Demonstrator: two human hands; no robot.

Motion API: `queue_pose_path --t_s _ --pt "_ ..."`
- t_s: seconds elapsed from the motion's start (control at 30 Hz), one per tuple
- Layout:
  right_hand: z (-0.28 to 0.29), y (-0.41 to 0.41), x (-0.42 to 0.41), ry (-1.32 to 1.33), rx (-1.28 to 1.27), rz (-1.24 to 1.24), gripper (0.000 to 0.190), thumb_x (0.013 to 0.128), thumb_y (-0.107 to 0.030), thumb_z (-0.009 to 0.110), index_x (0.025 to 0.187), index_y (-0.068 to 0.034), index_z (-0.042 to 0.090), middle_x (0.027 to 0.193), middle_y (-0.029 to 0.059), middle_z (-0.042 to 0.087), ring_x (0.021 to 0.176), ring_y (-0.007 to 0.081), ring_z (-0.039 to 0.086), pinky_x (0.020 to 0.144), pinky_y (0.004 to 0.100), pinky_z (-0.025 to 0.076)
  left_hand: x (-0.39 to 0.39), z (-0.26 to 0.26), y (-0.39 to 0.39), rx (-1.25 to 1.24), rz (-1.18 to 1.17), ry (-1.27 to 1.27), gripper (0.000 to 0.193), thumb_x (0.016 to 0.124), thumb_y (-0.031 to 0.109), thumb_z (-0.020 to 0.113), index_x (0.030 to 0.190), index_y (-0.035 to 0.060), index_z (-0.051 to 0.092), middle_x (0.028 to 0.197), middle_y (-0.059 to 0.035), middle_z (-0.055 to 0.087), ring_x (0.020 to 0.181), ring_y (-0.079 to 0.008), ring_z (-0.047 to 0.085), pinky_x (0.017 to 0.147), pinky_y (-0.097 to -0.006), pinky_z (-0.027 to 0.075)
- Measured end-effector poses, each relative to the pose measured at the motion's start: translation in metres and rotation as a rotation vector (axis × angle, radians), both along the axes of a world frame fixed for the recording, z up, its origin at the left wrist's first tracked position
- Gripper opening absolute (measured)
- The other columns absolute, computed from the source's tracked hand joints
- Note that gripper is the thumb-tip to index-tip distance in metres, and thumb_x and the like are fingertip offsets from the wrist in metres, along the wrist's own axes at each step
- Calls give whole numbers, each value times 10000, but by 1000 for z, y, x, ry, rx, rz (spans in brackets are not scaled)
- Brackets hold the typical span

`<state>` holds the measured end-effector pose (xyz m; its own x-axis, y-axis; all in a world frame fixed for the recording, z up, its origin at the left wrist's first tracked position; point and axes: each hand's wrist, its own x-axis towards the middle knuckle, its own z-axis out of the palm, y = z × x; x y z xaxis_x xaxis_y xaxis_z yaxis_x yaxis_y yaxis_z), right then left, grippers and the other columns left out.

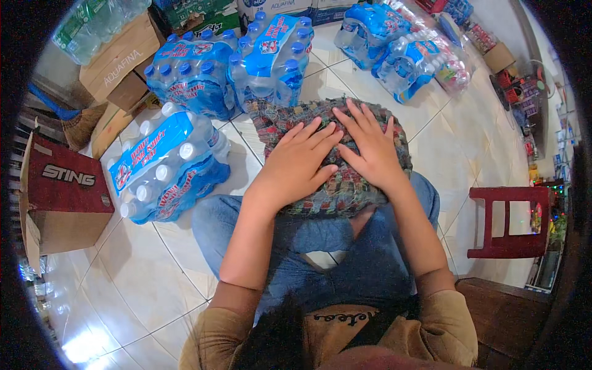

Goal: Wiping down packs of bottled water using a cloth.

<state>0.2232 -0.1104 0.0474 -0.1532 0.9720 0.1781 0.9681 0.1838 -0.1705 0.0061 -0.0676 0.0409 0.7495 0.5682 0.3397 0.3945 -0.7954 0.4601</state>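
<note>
A folded, shaggy woven rag mat in grey, green and red lies in front of my crossed legs, partly over my jeans. My left hand rests flat on its left part, fingers spread and pointing up and right. On its right part lies my right hand, palm down with fingers apart. The two hands are close together at the mat's middle. Neither holds anything. Just beyond the mat's far left edge stands a shrink-wrapped pack of water bottles with blue caps.
A white-capped bottle pack and a blue-capped one stand left of the mat. More bottle packs stand far right. A dark red carton is at the left, a broom behind it, a red plastic stool at the right.
</note>
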Motion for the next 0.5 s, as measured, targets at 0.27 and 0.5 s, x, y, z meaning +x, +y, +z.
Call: queue_pose_path --t_s 0.27,0.5 --pt "-2 -36 -44 -72 54 -115 688 934 -480 585 1541 -211 402 1621 132 318 1487 427 260 1108 754 159 -32 7 8 -211 -150 -20 447 953 329 626 1335 96 611 1453 -105 558 1434 -350 406 1188 -502 280" --pt "-4 -24 -44 -108 31 -65 734 934 -442 583 1566 -162 335 1626 188 268 1484 471 231 1087 781 152 -27 0 13 -173 -84 -78 416 950 320 629 1305 103 641 1414 -96 594 1425 -333 425 1191 -501 281"
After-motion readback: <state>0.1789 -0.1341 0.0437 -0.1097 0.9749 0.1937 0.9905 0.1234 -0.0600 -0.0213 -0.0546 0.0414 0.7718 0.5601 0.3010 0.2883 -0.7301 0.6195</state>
